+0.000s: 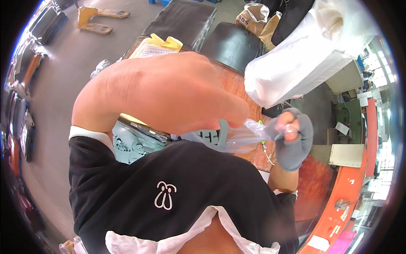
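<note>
My bare left hand reaches across close in front of me, its fingers closed on one end of a clear plastic bag. My right hand, in a grey fingerless glove, is closed on the bag's other end, and the film stretches between the two. Motion blurs both hands a little. A grey slotted plastic part shows at the film below my left hand; whether it lies inside the bag or behind it I cannot tell. Beneath the right side of the film, a thin cord with a bright green piece lies on the reddish-brown table.
A big white plastic sack stands at the table's far right. Farther back are black wrapped sheets, yellow gloves and brown paper bags. Pale grey parts fill a container at left. A yellow pallet jack stands beyond.
</note>
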The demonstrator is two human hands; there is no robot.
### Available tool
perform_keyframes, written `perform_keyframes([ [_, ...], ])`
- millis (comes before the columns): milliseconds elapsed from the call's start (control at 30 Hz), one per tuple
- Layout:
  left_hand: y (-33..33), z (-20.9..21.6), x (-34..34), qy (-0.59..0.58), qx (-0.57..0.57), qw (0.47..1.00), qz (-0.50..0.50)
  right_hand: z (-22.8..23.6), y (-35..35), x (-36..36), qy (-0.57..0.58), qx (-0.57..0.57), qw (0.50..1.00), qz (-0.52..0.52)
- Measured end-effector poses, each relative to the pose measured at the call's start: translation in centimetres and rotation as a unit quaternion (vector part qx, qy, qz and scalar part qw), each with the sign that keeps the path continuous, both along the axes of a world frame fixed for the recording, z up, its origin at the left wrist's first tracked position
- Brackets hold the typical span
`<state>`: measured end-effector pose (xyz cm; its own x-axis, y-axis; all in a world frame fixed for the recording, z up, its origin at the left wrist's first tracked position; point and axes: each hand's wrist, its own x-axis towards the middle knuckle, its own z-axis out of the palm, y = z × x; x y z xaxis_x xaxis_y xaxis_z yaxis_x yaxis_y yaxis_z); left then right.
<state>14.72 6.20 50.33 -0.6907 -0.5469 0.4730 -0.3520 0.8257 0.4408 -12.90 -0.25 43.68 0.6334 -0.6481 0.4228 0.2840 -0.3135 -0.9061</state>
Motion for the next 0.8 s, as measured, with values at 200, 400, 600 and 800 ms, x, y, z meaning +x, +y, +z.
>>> perform_keyframes([
  [200,-1.0,0.8,-2.0,-0.146,-0.020,0.989,-0.005,-1.6,1.1,5.8,0.049,-0.136,0.988,0.049],
  [400,-0.8,-1.7,0.5,-0.019,0.090,0.996,0.018,-2.5,1.6,8.6,0.092,-0.047,0.987,0.125],
  [600,0.9,-12.5,0.7,0.092,0.181,0.970,0.131,-2.5,0.1,9.8,0.046,0.162,0.984,0.055],
  [800,-0.2,-27.1,-4.8,0.252,0.253,0.860,0.364,-3.4,-0.6,13.4,0.050,-0.080,0.992,0.086],
])
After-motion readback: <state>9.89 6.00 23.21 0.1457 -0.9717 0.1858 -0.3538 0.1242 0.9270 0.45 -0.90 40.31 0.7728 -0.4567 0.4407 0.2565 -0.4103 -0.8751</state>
